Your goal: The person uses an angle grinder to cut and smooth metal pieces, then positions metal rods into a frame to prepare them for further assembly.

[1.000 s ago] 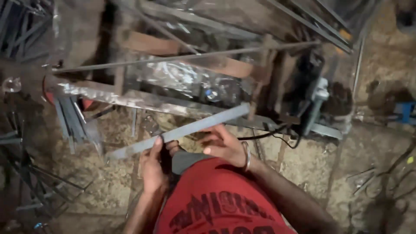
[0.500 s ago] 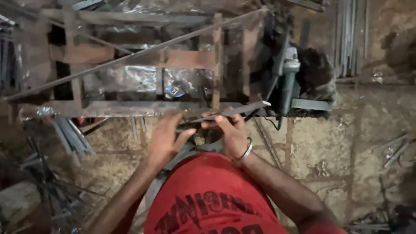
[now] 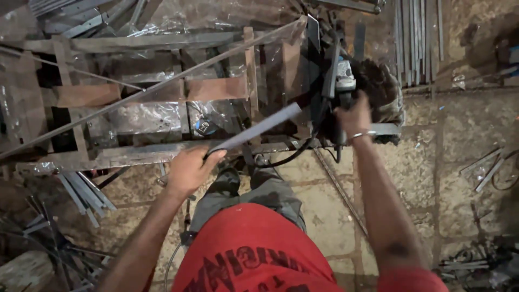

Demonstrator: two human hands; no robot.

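The left hand (image 3: 189, 170) is clenched around the near end of a flat grey metal strip (image 3: 258, 130), which slants up and away over the welded steel frame (image 3: 162, 86), held clear of it at one end. The right hand (image 3: 354, 116) reaches out and closes on the body of an angle grinder (image 3: 341, 89) resting at the frame's right edge, its black cable (image 3: 292, 157) trailing below. Loose steel bars (image 3: 416, 38) lie on the stone floor (image 3: 459, 162); no container shows.

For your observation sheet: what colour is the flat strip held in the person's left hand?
Grey, bare metal: the flat strip in the left hand, head view.
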